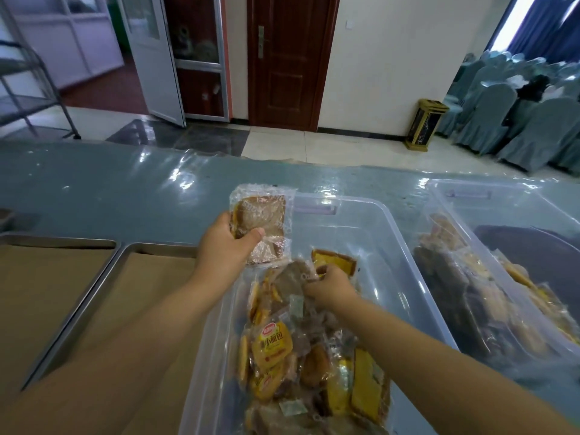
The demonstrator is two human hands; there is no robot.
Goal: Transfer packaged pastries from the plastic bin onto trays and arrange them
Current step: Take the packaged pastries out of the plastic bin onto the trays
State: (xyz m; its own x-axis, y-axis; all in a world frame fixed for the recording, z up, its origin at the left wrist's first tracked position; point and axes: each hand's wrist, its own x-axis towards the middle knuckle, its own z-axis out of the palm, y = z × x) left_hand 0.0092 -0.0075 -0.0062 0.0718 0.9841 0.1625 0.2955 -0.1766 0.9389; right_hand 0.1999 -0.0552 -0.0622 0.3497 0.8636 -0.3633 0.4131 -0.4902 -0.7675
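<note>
A clear plastic bin (370, 215) in front of me holds several wrapped pastries (301, 356), brown and yellow. My left hand (224, 246) grips brown packaged pastries (262, 219) above the bin's left rim, thumb on top. Down in the bin, my right hand (329, 287) pinches the wrapper of a yellow-edged packaged pastry (337, 260). Two metal trays lined with brown paper lie to the left: the nearer tray (103, 296) beside the bin and a second tray (47, 243) further left.
A second clear bin (470, 196) with more wrapped pastries stands to the right, touching the first. The table (125, 183) has a glossy blue-grey plastic cover. Behind it are a metal rack at far left, doors, a waste bin and covered chairs.
</note>
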